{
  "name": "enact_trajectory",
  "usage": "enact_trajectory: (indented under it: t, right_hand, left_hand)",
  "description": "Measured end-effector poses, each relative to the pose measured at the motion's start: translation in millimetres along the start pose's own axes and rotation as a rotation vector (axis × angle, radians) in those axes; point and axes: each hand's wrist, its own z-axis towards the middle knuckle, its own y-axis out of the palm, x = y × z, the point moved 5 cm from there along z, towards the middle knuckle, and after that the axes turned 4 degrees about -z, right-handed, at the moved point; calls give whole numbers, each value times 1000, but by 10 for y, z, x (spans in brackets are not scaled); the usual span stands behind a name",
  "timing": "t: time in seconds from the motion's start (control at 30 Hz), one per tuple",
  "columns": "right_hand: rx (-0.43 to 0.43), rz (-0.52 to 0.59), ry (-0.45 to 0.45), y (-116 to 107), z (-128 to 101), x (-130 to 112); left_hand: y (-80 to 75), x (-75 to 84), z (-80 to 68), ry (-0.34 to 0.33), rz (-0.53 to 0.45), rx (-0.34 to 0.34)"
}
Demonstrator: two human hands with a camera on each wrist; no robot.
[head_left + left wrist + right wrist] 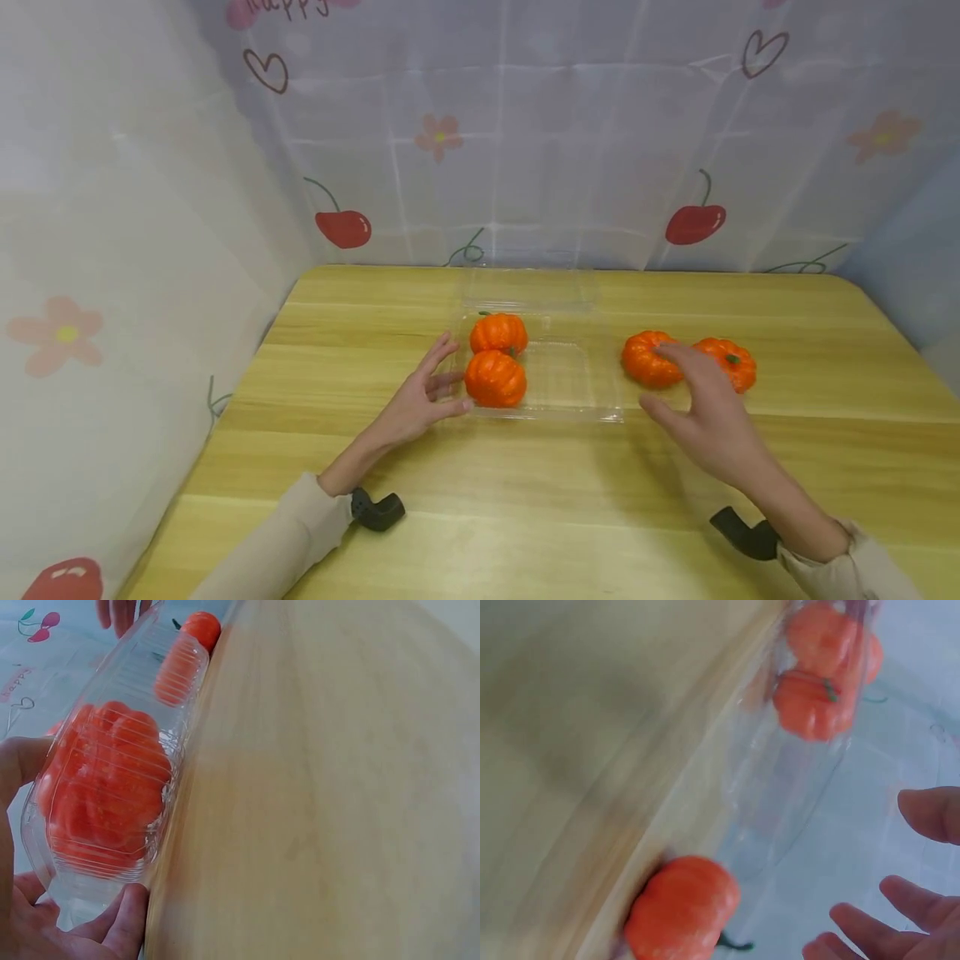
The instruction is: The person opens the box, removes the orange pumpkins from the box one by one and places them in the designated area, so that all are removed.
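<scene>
The left hand (416, 406) has its fingers (442, 381) spread and nearly straight, resting against the left wall of the clear plastic container (572, 385), with the thumb against its near left corner; nothing is gripped. The right hand (708, 412) hovers with fingers (671, 353) loosely extended over the left loose pumpkin (645, 360), gripping nothing; whether they touch it cannot be told. Just beside that pumpkin to the right lies a second loose pumpkin (729, 361). The container sits on the wooden surface (525, 500) near its middle, toward the far edge, its lid open toward the far edge. In its left half sit two pumpkins, a near one (494, 379) and a far one (498, 333), touching each other.
</scene>
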Motion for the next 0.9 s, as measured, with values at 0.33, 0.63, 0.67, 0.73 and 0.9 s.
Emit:
enact_trajectory:
  t: [0.33,0.63,0.67,0.73,0.9]
  right_hand:
    - [-191,224,10,397,264,-332]
    - [-332,354,122,827,501,-454]
    - [-344,356,135,866,520,-460]
    - [-368,366,155,940,559,-475]
    - [-410,408,210,1077,641,-506]
  left_hand:
    - [-1,23,-3,3,-7,3]
    - [15,30,14,-4,-6,3]
    - [16,31,14,-4,-6,3]
    - [18,29,14,-4,-8,1]
    - [19,18,10,-7,-9,1]
